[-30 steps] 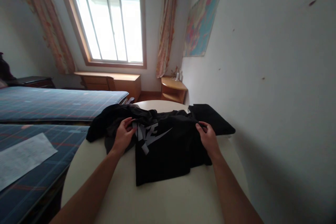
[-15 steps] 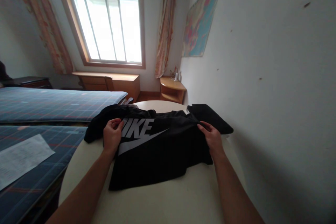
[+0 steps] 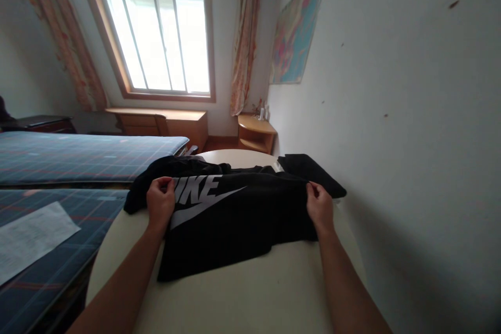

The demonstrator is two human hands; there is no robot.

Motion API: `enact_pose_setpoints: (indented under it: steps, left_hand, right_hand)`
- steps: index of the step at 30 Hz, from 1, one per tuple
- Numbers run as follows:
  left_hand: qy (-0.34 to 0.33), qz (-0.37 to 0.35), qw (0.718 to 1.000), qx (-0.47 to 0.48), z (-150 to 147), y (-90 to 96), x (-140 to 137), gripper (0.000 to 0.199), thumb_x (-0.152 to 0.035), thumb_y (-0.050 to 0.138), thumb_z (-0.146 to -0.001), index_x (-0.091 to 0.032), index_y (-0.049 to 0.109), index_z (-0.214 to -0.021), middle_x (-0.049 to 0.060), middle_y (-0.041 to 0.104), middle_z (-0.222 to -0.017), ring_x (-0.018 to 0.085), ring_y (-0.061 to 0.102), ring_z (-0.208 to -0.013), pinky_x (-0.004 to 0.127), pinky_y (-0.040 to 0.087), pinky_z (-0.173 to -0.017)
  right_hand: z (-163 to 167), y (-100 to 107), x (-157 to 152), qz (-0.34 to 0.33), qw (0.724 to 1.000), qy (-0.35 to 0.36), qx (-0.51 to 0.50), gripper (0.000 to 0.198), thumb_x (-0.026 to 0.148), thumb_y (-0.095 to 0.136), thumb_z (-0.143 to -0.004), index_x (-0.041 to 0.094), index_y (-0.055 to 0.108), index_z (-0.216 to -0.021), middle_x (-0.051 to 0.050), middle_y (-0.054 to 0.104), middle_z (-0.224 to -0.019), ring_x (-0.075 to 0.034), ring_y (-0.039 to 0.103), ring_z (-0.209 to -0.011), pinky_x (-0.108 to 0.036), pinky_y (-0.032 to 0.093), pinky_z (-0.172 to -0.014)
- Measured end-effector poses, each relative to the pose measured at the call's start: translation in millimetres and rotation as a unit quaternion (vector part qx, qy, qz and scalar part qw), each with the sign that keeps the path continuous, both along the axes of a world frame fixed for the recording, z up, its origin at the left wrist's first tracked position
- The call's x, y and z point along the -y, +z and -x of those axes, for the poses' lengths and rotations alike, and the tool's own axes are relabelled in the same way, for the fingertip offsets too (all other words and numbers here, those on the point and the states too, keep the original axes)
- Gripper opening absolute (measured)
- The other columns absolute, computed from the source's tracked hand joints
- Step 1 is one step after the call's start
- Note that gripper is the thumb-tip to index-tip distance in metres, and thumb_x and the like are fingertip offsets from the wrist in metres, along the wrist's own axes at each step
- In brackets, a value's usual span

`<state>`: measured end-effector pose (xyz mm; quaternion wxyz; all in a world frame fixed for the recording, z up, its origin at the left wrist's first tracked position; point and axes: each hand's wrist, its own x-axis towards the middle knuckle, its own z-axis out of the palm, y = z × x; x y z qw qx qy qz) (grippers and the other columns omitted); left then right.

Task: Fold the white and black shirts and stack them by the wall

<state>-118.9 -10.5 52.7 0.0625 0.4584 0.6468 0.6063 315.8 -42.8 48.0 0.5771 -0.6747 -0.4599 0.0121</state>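
A black garment [image 3: 235, 224] with a large white logo lies spread on a round cream table [image 3: 250, 292]. My left hand [image 3: 159, 202] pinches the garment's left edge beside the logo. At the right edge, my right hand [image 3: 320, 206] grips the cloth. The fabric is stretched flat between both hands. More black cloth [image 3: 156, 172] is bunched behind the garment on the left. A folded black piece [image 3: 313, 172] lies at the back right of the table, just beyond my right hand.
Two beds with blue plaid covers [image 3: 78, 151] stand to the left, and a white paper sheet [image 3: 31, 237] lies on the near one. A wall [image 3: 410, 115] runs close along the table's right. A wooden desk [image 3: 164, 122] and corner shelf [image 3: 256, 133] stand under the window.
My left hand pulled the crumpled cloth out to the left, so the logo now lies flat. My right hand shifted slightly right and closed on the edge, stretching the garment wider.
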Motion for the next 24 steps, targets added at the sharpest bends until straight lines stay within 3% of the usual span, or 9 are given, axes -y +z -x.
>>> enact_pose_setpoints:
  steps: [5, 9, 12, 14, 16, 20, 22, 24]
  left_hand:
    - [0.005, 0.008, 1.000, -0.027, 1.0, 0.4, 1.4, 0.023, -0.036, 0.059, -0.078, -0.018, 0.065, -0.090, 0.005, 0.067, -0.080, 0.021, 0.062, -0.069, 0.032, 0.050, -0.069]
    - [0.000, 0.017, 0.999, -0.032, 7.1, -3.4, -2.0, 0.029, -0.040, 0.059, -0.078, -0.016, 0.068, -0.091, 0.007, 0.069, -0.081, 0.023, 0.064, -0.072, 0.035, 0.051, -0.074]
    - [-0.024, 0.035, 0.998, -0.035, 8.3, -6.8, -5.5, 0.034, -0.042, 0.056, -0.080, -0.015, 0.071, -0.094, 0.009, 0.071, -0.082, 0.027, 0.067, -0.078, 0.040, 0.052, -0.082]
    - [-0.051, 0.037, 0.997, -0.040, 4.4, -8.5, -6.3, 0.033, -0.039, 0.056, -0.080, -0.016, 0.072, -0.097, 0.011, 0.072, -0.089, 0.029, 0.068, -0.089, 0.043, 0.051, -0.090]
    - [-0.086, 0.017, 0.994, -0.060, -3.0, -10.1, -4.8, 0.032, -0.030, 0.060, -0.075, -0.017, 0.070, -0.103, 0.012, 0.070, -0.108, 0.031, 0.064, -0.107, 0.043, 0.046, -0.103]
    - [-0.138, -0.009, 0.983, -0.122, -19.8, -10.9, 4.1, 0.059, -0.009, 0.062, -0.063, -0.020, 0.062, -0.121, 0.012, 0.049, -0.144, 0.032, 0.050, -0.132, 0.042, 0.033, -0.118]
    - [-0.143, -0.018, 0.981, -0.130, -23.7, -8.6, 7.9, 0.064, -0.003, 0.057, -0.062, -0.022, 0.060, -0.124, 0.010, 0.045, -0.148, 0.031, 0.048, -0.134, 0.044, 0.033, -0.118]
    - [-0.135, -0.041, 0.983, -0.117, -22.4, -5.0, 9.1, 0.063, 0.000, 0.053, -0.064, -0.024, 0.060, -0.122, 0.007, 0.048, -0.145, 0.029, 0.048, -0.134, 0.045, 0.033, -0.118]
  right_hand:
    - [-1.9, 3.0, 3.1, 0.006, 0.999, -0.019, 0.045, 0.062, 0.059, 0.036, -0.088, 0.010, 0.072, -0.099, -0.022, 0.073, -0.100, -0.032, 0.067, -0.094, -0.044, 0.049, -0.087]
    - [-6.1, 6.2, 6.2, 0.022, 0.999, -0.011, 0.039, 0.055, 0.055, 0.041, -0.088, 0.012, 0.072, -0.103, -0.020, 0.074, -0.099, -0.031, 0.068, -0.092, -0.044, 0.050, -0.086]
    - [-6.1, 7.0, 5.7, 0.048, 0.998, 0.047, -0.002, 0.050, 0.055, 0.057, -0.081, 0.013, 0.072, -0.104, -0.016, 0.075, -0.092, -0.028, 0.069, -0.086, -0.044, 0.052, -0.084]
    - [-3.9, 5.7, 4.1, 0.054, 0.990, 0.119, -0.044, 0.048, 0.051, 0.068, -0.075, 0.014, 0.071, -0.107, -0.014, 0.075, -0.098, -0.028, 0.070, -0.093, -0.043, 0.053, -0.088]
    - [-0.9, 2.9, 2.6, 0.055, 0.974, 0.204, -0.085, 0.050, 0.040, 0.075, -0.069, 0.016, 0.070, -0.113, -0.013, 0.073, -0.113, -0.028, 0.068, -0.106, -0.044, 0.052, -0.096]
    - [2.9, -7.0, 1.4, 0.084, 0.924, 0.355, -0.115, 0.064, 0.020, 0.075, -0.061, 0.020, 0.065, -0.125, -0.010, 0.064, -0.134, -0.026, 0.060, -0.124, -0.044, 0.046, -0.107]
    - [1.9, -12.5, 0.9, 0.103, 0.920, 0.365, -0.103, 0.064, 0.015, 0.072, -0.060, 0.020, 0.065, -0.123, -0.010, 0.066, -0.130, -0.026, 0.061, -0.122, -0.044, 0.047, -0.105]
    - [-0.8, -15.9, 0.5, 0.125, 0.945, 0.296, -0.064, 0.053, 0.014, 0.069, -0.061, 0.017, 0.069, -0.114, -0.011, 0.073, -0.115, -0.027, 0.067, -0.111, -0.045, 0.051, -0.099]
